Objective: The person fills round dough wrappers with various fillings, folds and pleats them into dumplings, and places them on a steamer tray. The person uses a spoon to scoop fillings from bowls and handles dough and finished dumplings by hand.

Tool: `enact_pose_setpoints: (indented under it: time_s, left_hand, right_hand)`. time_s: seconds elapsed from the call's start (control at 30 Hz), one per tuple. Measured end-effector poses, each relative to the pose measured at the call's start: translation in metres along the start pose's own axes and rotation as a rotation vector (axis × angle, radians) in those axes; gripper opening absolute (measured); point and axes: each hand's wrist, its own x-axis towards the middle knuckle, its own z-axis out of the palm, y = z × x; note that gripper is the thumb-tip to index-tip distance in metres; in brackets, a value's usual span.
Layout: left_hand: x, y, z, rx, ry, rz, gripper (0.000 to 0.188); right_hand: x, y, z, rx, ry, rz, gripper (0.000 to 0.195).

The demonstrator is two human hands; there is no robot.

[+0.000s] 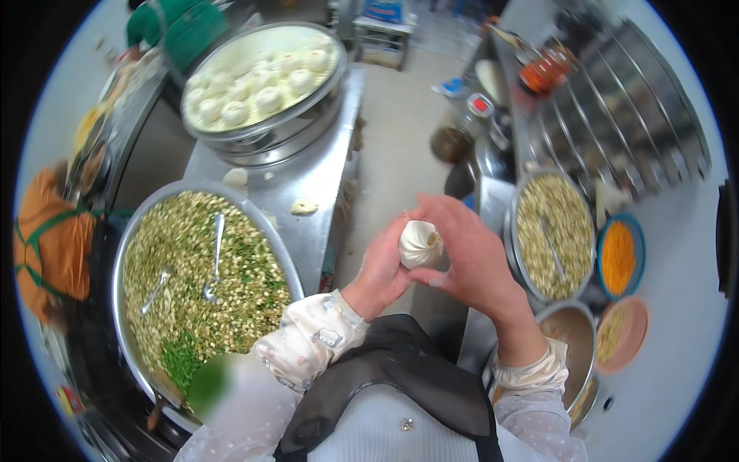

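A pleated dough bun [417, 247] rests in my left hand [380, 267], whose palm and fingers cup it from the side. My right hand [470, 254] curves around its other side, with fingers over the far edge and the thumb below. A small opening with a bit of filling shows at one end of the pleats. On my left stands a large metal basin [291, 265] of chopped filling with greens. Two metal spoons, one of them a long spoon [218, 248], lie on the filling.
A round steamer [271, 141] holds several buns [268, 99] on the steel table [312, 231], near a dough scrap [304, 206]. To my right are a second bowl of filling [548, 231], an orange-filled blue bowl [618, 260] and stacked steamers [618, 110]. Two people work at the left.
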Motion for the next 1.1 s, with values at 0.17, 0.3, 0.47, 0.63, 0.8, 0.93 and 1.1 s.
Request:
enact_pose_setpoints:
  time_s: [0.17, 0.3, 0.47, 0.63, 0.8, 0.93, 1.1]
  left_hand:
    - [0.009, 0.048, -0.025, -0.077, -0.021, 0.173, 0.045]
    - [0.022, 0.082, -0.042, -0.162, 0.030, 0.284, 0.048]
    - [0.059, 0.122, -0.065, -0.232, 0.113, 0.413, 0.053]
    - [0.095, 0.155, -0.102, -0.317, 0.429, 0.580, 0.046]
    - [0.120, 0.169, -0.164, -0.271, 0.885, 0.671, 0.036]
    - [0.132, 0.160, -0.226, -0.005, 1.243, 0.652, 0.034]
    - [0.132, 0.138, -0.292, 0.716, 1.749, 0.545, 0.042]
  right_hand:
    - [0.083, 0.007, 0.037, 0.187, -0.252, -0.217, 0.070]
    - [0.142, 0.034, 0.065, 0.524, -0.358, -0.245, 0.056]
    - [0.247, 0.087, 0.078, 0.914, -0.607, 0.017, 0.048]
    - [0.389, 0.143, 0.076, 1.081, -0.548, 0.087, 0.038]
    - [0.524, 0.176, 0.109, 0.990, -0.410, -0.073, 0.040]
    - [0.602, 0.179, 0.171, 0.479, -0.328, -0.331, 0.041]
    - [0.643, 0.192, 0.240, 0.147, -0.498, -0.570, 0.040]
